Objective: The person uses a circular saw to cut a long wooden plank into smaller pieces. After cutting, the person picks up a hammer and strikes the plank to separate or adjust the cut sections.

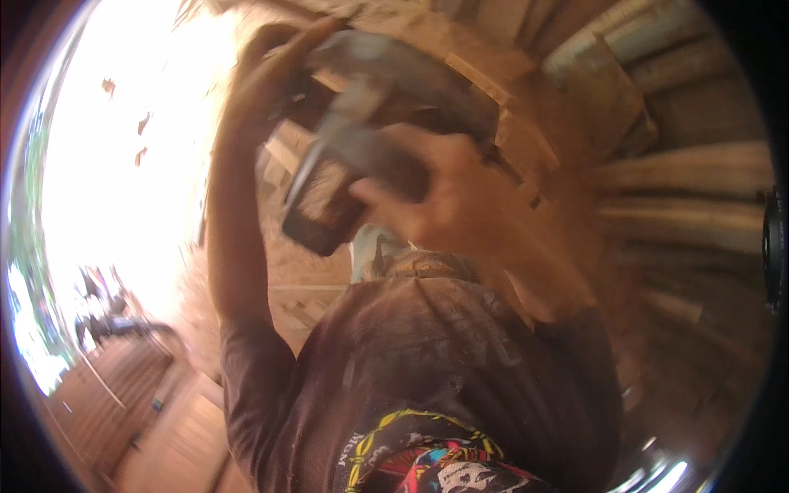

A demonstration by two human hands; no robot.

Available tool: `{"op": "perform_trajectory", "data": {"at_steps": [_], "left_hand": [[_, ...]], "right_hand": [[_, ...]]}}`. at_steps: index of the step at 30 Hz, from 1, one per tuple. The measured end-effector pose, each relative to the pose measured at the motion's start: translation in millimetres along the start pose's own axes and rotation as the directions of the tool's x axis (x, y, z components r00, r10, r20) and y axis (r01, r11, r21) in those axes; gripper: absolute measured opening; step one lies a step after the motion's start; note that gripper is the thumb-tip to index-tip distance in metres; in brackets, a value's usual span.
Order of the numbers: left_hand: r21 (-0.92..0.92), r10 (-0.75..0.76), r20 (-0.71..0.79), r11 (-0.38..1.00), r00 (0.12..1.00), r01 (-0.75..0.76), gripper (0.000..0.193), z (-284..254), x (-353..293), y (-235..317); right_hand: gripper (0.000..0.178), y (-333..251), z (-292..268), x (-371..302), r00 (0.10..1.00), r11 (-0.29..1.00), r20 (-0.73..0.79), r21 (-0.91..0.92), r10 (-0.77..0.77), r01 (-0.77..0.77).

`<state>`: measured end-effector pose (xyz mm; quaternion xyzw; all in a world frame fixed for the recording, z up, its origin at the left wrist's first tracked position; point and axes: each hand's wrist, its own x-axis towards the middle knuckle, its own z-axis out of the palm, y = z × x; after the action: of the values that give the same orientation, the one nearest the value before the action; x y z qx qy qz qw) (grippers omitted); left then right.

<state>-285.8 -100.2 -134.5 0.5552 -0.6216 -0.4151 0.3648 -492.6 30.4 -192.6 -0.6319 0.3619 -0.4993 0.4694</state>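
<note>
Printed matter: small pale lettering lies beside a yellow band on the patterned cloth [427, 456] at the wearer's chest; a faded print crosses the dark shirt [411, 345], too faint to read. Any label on the tool [386, 66] is lost to motion blur, and its exact kind cannot be told. The far end of the tool is hard to separate from the background; the boards [690, 181] at the right are smeared, and a dark round object [774, 246] is cut by the right rim. Glare washes out the upper left. Grip: the right hand [448, 185] is wrapped around the tool's dark handle, in front of the torso. The left hand [283, 57], at the tool's far left side, is blurred; whether its fingers are closed or merely touching cannot be told.
</note>
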Motion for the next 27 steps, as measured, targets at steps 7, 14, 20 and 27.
{"op": "perform_trajectory", "data": {"at_steps": [7,14,20,27], "left_hand": [[0.064,0.072,-0.291,0.996,0.954,-0.056,0.063,146,-144,-104],[0.012,-0.496,-0.348,0.846,0.795,0.533,0.042,48,-311,-253],[-0.091,-0.63,-0.315,0.764,0.71,0.638,0.042,63,-358,-240],[-0.08,-0.3,-0.295,0.954,0.907,0.289,0.028,78,-290,-137]], "right_hand": [[0.028,6,-109,-172,0.928,0.934,-0.124,-0.009,0.352,-0.356],[0.031,-7,-88,-143,0.866,0.865,-0.114,-0.074,0.486,-0.495],[0.033,6,-80,-158,0.875,0.867,-0.075,-0.115,0.478,-0.484],[0.034,10,-71,-154,0.907,0.886,-0.091,-0.193,0.411,-0.421]]}}
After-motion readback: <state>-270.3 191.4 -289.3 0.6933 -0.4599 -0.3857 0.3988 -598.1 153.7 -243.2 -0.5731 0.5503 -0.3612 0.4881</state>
